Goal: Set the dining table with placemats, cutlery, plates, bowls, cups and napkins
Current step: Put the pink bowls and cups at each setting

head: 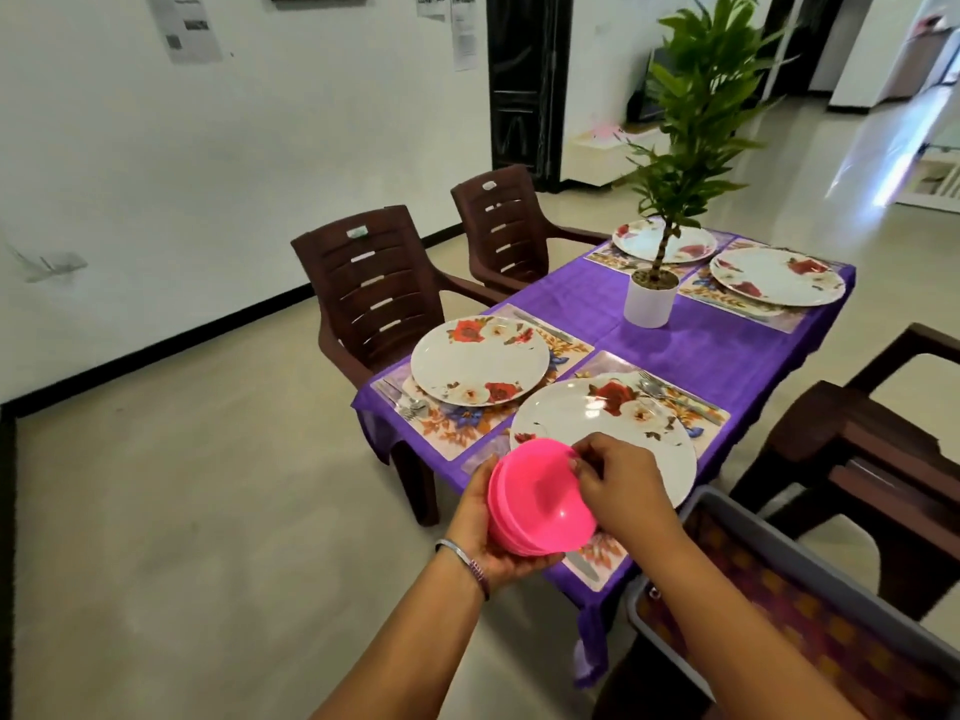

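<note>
A stack of pink plastic bowls (540,498) hangs tilted over the near corner of the table (701,350), which wears a purple cloth. My left hand (480,532) cups the stack from below and behind. My right hand (618,480) pinches the rim of the top bowl. Under the bowls lies a white floral plate (597,413) on a flowered placemat, with a spoon and fork (660,389) to its right and a knife (582,563) near the table edge. A second plate (478,358) sits to the left, and two more plates (776,275) (644,239) at the far end.
A potted green plant in a white pot (649,298) stands mid-table. Two brown plastic chairs (374,288) (504,226) line the left side, and another chair (883,433) is on the right. A grey bin with patterned cloth (779,605) sits near my right arm.
</note>
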`<state>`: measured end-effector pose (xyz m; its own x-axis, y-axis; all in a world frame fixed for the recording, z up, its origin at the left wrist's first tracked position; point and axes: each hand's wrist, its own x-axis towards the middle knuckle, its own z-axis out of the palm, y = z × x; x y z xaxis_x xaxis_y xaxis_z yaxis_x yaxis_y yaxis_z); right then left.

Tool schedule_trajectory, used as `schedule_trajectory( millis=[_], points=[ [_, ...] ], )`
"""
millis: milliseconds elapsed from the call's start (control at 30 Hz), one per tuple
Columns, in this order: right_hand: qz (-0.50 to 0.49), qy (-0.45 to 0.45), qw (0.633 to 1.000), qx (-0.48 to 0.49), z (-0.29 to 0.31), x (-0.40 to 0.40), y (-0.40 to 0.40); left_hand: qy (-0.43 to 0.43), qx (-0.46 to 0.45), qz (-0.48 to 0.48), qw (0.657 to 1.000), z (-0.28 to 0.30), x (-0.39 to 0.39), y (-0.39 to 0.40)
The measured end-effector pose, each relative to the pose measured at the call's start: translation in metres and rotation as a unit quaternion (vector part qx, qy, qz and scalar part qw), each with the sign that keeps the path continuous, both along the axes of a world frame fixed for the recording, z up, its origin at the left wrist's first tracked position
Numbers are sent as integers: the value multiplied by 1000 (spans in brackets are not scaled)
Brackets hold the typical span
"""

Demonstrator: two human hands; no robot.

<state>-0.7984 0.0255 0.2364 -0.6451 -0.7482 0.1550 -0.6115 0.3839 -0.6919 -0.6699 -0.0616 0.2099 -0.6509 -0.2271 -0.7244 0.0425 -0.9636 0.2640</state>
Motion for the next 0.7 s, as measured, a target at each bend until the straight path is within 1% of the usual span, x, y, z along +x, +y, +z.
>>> schedule_trajectory(
  millis=[100, 200, 300, 400, 567, 700],
  points=[
    [-23, -25, 999, -4, -1, -11, -11, 14, 24, -13, 1000, -8, -11, -16],
    [-69, -45, 996, -30, 2, -34, -20, 27, 42, -11, 999, -9, -29, -27],
    [-127, -72, 987, -65, 6, -73, -31, 27, 39, -13, 999, -15, -48, -42],
    [-181, -121, 972, -93, 4, -116, -42, 15, 29, -13, 999, -24, -67, -63],
    [-268, -222, 935, -71, -23, -180, -66, -7, 14, 5, 1000, -36, -92, -96],
    [-303, -272, 913, -21, -58, -211, -82, -5, 40, 6, 999, -51, -102, -111]
  ],
)
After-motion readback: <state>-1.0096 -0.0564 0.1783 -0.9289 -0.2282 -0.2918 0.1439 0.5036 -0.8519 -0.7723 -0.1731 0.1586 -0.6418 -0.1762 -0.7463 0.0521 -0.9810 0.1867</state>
